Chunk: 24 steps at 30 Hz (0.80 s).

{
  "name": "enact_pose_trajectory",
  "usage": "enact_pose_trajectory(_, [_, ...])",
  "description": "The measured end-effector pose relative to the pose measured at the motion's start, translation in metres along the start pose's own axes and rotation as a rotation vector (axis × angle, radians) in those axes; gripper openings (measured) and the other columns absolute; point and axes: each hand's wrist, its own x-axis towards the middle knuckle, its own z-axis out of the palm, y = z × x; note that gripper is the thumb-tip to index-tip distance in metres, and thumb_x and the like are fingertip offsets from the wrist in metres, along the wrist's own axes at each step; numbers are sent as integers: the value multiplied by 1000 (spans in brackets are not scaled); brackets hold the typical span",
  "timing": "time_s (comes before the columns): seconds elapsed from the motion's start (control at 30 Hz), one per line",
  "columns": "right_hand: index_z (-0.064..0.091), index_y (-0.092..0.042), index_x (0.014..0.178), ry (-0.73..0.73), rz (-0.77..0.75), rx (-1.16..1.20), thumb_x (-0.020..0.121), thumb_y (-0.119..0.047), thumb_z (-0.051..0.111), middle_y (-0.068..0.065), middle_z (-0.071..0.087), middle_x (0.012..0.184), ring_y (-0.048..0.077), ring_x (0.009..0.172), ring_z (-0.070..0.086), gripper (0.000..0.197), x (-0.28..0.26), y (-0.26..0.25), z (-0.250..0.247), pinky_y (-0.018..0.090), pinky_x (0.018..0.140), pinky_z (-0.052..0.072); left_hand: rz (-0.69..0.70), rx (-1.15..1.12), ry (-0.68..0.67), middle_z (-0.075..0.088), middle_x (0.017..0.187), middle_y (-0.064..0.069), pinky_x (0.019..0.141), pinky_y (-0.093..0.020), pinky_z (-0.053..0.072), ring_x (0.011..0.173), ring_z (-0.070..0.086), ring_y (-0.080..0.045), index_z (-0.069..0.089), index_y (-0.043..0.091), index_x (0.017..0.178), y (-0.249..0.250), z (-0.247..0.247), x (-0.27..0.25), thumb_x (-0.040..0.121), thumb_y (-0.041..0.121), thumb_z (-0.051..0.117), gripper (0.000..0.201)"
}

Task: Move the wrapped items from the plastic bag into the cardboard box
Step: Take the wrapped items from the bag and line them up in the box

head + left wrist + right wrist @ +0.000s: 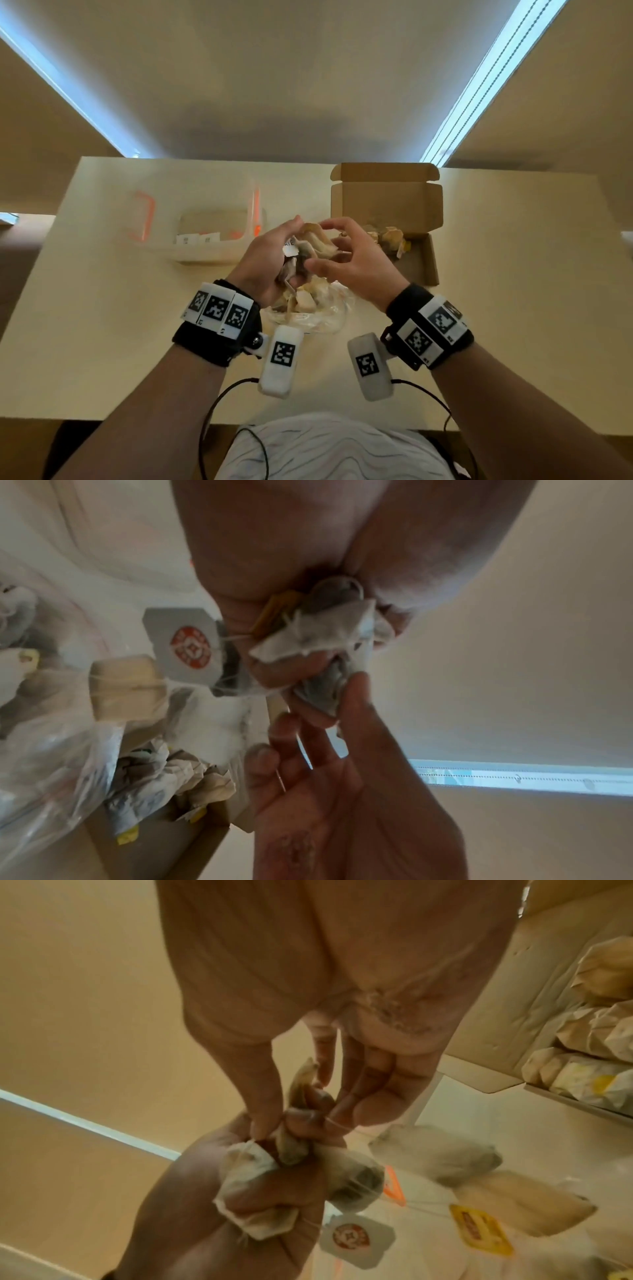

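Note:
My left hand point(270, 253) grips a bunch of tea bags point(310, 245) with strings and paper tags, held above the clear plastic bag point(308, 308). My right hand point(346, 255) meets it and pinches one tea bag point(298, 1091) of the bunch between thumb and fingers. A grey tag with a red logo point(185, 647) and a yellow tag point(479, 1229) dangle from the bunch. More wrapped items point(305, 301) lie in the plastic bag. The open cardboard box point(387, 205) stands at the right and holds several wrapped items point(390, 238).
A clear plastic container point(205, 236) with orange clips stands on the table point(102, 308) to the left of my hands. The box's front flap point(430, 260) lies folded out toward me. A wall with window blinds rises behind the table.

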Motion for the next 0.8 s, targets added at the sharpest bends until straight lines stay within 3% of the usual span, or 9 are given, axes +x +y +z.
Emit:
enact_pose_trajectory(0.13, [45, -30, 132, -114, -18, 13, 78, -18, 82, 2, 71, 104, 16, 91, 71, 66, -8, -1, -9, 35, 85, 59, 117, 229, -39, 54, 69, -10, 35, -19, 29, 46, 45, -18, 60, 4, 103, 7, 1, -7, 102, 27, 44, 28])
enact_pose_trajectory(0.2, [44, -37, 125, -181, -33, -77, 80, -12, 80, 0, 74, 98, 13, 87, 70, 62, -11, -4, -12, 35, 86, 59, 160, 285, -79, 52, 64, -9, 33, -17, 28, 42, 43, -16, 60, 7, 96, 12, 1, -12, 102, 25, 46, 24])
enact_pose_trajectory(0.3, [52, -40, 108, -185, -97, -307, 82, -19, 78, -8, 75, 90, 5, 84, 68, 42, -15, -10, -11, 31, 86, 56, 204, 286, -128, 50, 58, -6, 32, -14, 26, 37, 40, -12, 57, 6, 89, 26, 1, -21, 101, 26, 48, 25])
enact_pose_trajectory(0.4, [55, -43, 100, -66, -225, -354, 82, -26, 78, -18, 67, 99, 0, 90, 64, 34, -16, -14, -3, 27, 80, 56, 223, 291, -191, 51, 54, -3, 31, -13, 24, 36, 40, -10, 53, 6, 94, 41, 4, -33, 100, 26, 46, 22])
enact_pose_trajectory(0.47, [53, -43, 109, 25, -281, -290, 76, -32, 83, -21, 59, 109, 2, 95, 61, 46, -16, -18, 4, 26, 77, 57, 218, 271, -244, 50, 54, -4, 31, -12, 24, 35, 40, -10, 52, 6, 94, 49, 7, -41, 100, 26, 45, 22])
enact_pose_trajectory(0.53, [55, -32, 118, 41, -332, -270, 77, -31, 83, -19, 60, 113, 1, 101, 62, 50, -15, -22, 11, 24, 78, 58, 214, 247, -296, 48, 59, -7, 31, -13, 24, 37, 39, -10, 54, 6, 94, 56, 10, -48, 98, 27, 46, 23])
enact_pose_trajectory(0.63, [63, -27, 99, 54, -403, -268, 87, -18, 74, -12, 70, 93, 2, 83, 69, 18, -15, -29, 11, 19, 74, 56, 261, 288, -290, 46, 65, -10, 32, -14, 24, 40, 39, -11, 60, 11, 94, 67, 10, -55, 96, 30, 50, 22])
enact_pose_trajectory(0.7, [67, -23, 92, 106, -434, -254, 89, -11, 70, -8, 71, 85, 6, 71, 69, 13, -17, -32, 3, 21, 70, 57, 304, 311, -230, 47, 67, -8, 32, -13, 23, 39, 40, -11, 61, 13, 93, 76, 6, -60, 96, 32, 51, 22])
enact_pose_trajectory(0.8, [69, -19, 96, 192, -482, -296, 90, -12, 68, -10, 70, 86, 7, 75, 67, 10, -22, -37, -7, 22, 71, 56, 309, 265, -207, 43, 73, -10, 35, -14, 17, 39, 39, -9, 61, 14, 92, 85, 1, -64, 100, 29, 42, 25])
